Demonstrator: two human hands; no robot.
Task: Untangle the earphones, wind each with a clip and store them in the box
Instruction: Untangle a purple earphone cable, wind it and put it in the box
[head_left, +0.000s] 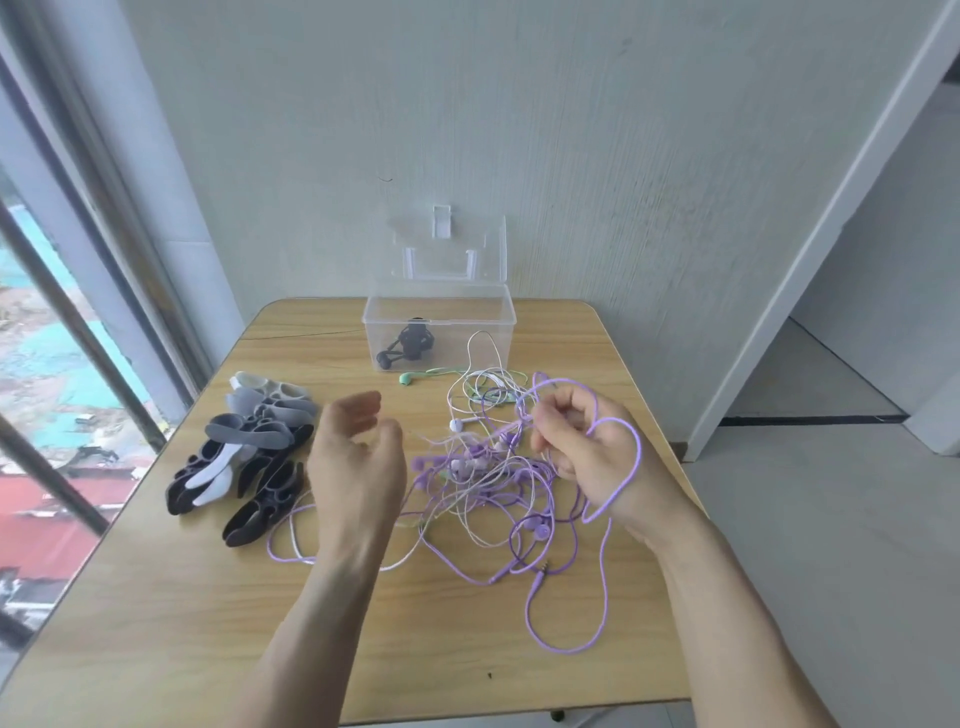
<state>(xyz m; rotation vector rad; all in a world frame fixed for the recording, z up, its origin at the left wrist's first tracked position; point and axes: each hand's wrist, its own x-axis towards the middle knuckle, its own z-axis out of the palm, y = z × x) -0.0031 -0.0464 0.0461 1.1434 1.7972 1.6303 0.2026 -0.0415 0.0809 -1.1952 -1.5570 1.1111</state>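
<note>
A wooden table (156, 597) fills the frame. At centre lies a tangle (483, 467) of purple, white and green earphones. The right hand (582, 447), centre right, pinches a purple cord (636, 457) looped round it; the left hand (358, 457), centre left, hovers loosely open, empty. Clips (244, 452) sit piled at left. The open clear box (441, 327), top centre, holds one wound black set (408, 343), so most work seems to remain. No writing is readable.

Where things sit on my table

The box (439, 332) stands at the tabletop's (156, 623) far edge, a wound earphone (408, 343) inside; the clips (249, 452) lie by the left edge; tangled earphones (493, 478) spread mid-table toward the right, in front of the box.
</note>
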